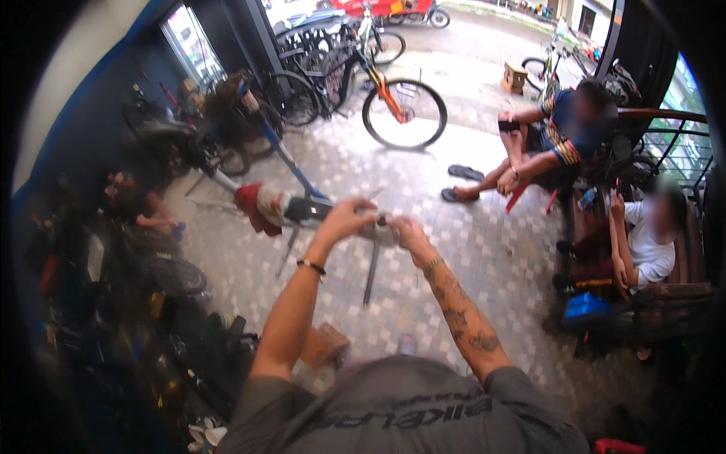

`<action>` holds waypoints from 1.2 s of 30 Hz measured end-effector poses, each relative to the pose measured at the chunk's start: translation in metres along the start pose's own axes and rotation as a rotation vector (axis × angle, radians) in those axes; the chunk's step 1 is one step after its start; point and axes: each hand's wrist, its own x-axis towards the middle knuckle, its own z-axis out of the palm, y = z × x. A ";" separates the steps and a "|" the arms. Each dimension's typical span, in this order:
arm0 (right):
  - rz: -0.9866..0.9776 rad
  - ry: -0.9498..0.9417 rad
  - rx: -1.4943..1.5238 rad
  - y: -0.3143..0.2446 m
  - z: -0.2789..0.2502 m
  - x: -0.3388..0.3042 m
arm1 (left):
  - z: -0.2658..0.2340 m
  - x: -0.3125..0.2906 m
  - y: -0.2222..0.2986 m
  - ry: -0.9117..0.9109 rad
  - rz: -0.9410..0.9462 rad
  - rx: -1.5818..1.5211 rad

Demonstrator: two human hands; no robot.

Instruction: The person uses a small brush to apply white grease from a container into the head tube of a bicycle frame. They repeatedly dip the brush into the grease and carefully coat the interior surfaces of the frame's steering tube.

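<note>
Out in front of me, both hands are raised over the tiled floor. My left hand (349, 218) is closed, its fingertips at one side of a small dark part (381, 220). From the other side, my right hand (408, 233) pinches the same part. It is too small and blurred to name. Just left of my left hand is a dark-topped tray (304, 209) by the blue-and-silver post of a repair stand (287, 157). A red cloth (259, 210) and a pale cloth hang at the tray's left end.
A mountain bike with an orange fork (389, 98) stands at the doorway. Two people sit at the right, one on a bench (684, 261); another person crouches at the left among bike parts. A cardboard box (324, 346) lies beside my left elbow, a blue box (586, 306) near the bench.
</note>
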 end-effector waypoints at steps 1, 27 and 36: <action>0.022 -0.015 -0.027 0.000 -0.005 -0.003 | 0.003 0.000 -0.003 -0.006 -0.008 0.021; 0.082 -0.015 0.298 0.011 -0.015 -0.053 | 0.026 -0.009 0.044 0.161 -0.189 0.175; 0.183 0.203 0.360 0.098 -0.090 -0.125 | 0.004 -0.008 0.032 0.076 -0.154 -0.116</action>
